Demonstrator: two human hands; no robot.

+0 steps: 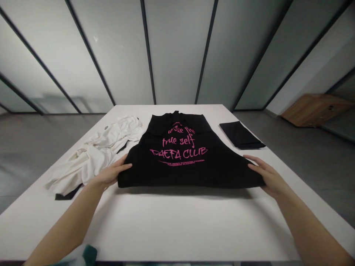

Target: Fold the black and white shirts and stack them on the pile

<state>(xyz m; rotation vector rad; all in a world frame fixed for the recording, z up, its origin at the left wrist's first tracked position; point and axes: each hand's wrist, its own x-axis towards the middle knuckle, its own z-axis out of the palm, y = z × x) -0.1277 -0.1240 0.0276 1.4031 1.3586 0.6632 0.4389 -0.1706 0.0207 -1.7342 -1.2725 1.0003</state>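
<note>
A black T-shirt with pink lettering is spread over the middle of the white table, its near edge lifted a little off the surface. My left hand pinches the shirt's left edge near the front corner, thumb on top. On the other side, my right hand grips the right edge near its front corner, fingers partly hidden under the cloth. The fabric is stretched fairly flat between both hands, while its far end rests on the table with some folds.
Left of the shirt lies a rumpled heap of white clothing with some black cloth showing under it. A neatly folded black garment sits at the right. The white table stands before frosted glass panels; a wooden cabinet is far right.
</note>
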